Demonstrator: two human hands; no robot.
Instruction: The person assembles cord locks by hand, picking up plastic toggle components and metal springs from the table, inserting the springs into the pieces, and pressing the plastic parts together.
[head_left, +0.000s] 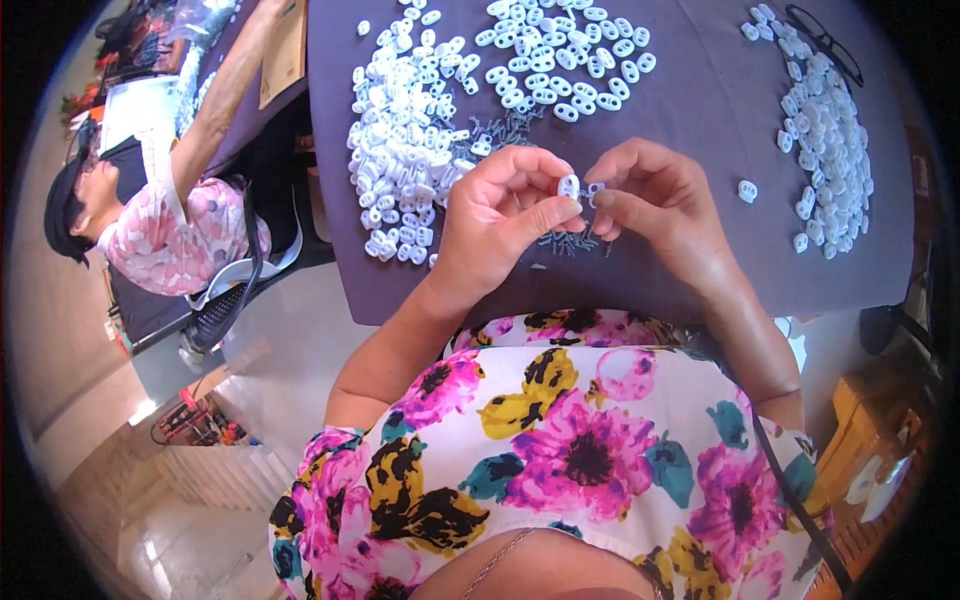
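Observation:
Between the thumb and fingers of my left hand (500,215) is a small white oval plastic piece with two holes (569,186), held upright. Close beside it, my right hand (660,205) pinches another small white piece (595,190), partly covered by the thumb. The two pieces almost meet; I cannot tell whether they touch. Beneath my hands lies a scatter of small grey screw-like bits (570,243). More grey bits (510,128) lie beyond my left hand, next to a large heap of white pieces (390,150).
Two-hole white pieces (560,50) spread across the far middle of the dark tablecloth (690,100). Another white heap (835,160) lies right, with dark-framed glasses (830,45) behind it. One piece (747,190) sits alone. A person in a pink patterned top (185,235) works at the left.

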